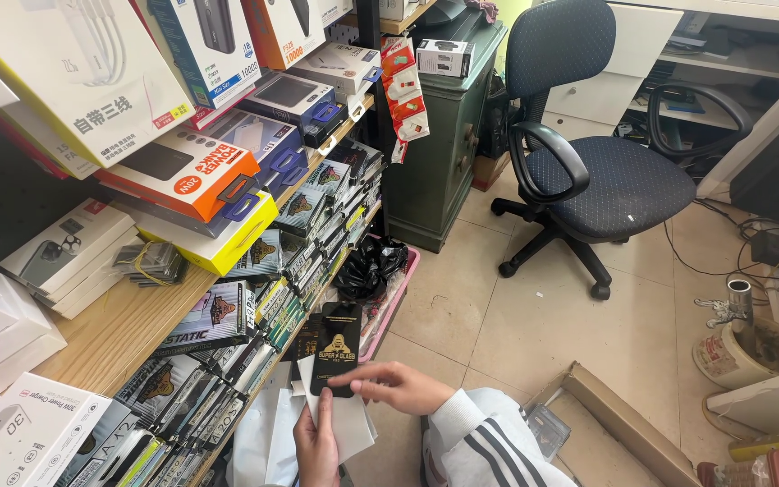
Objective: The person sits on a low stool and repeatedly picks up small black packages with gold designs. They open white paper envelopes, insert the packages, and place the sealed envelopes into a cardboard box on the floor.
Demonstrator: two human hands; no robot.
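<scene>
Wooden shelving (128, 329) at nine o'clock, crammed with boxed power banks above and rows of slim black screen-protector packs (227, 316) below; dark blue swivel chair (601, 171) at two o'clock on pale tiled floor (498, 316). Down at six o'clock, left hand (317, 442) gripping white paper sleeves (340, 424), fingers hidden behind, thumb pressed on top. Right hand (398, 386) pinching flat black packet (335, 347), fingers loosely extended; sorting apparently barely begun, shelf rows full.
</scene>
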